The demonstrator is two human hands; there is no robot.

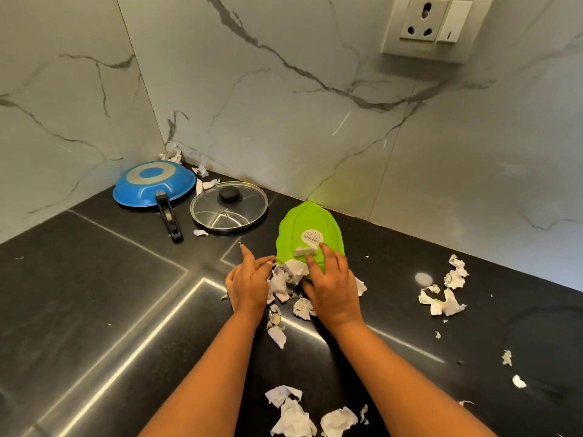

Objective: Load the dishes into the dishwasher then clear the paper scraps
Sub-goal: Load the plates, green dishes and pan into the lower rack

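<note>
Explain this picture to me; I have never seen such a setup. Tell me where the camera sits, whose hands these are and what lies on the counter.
No machine here: a person wears one camera on the head, looking down at their own bare hands. The right hand rests on an upturned green plate; the left hand touches torn paper scraps beside it. The black counter also bears an upturned blue pan and a glass lid. Nothing looks gripped.

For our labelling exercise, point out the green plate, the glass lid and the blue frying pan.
green plate (310, 219), head view, green surface above its sticker.
glass lid (228, 212), head view, glass below the knob.
blue frying pan (154, 174), head view, centre of upturned base.
</note>
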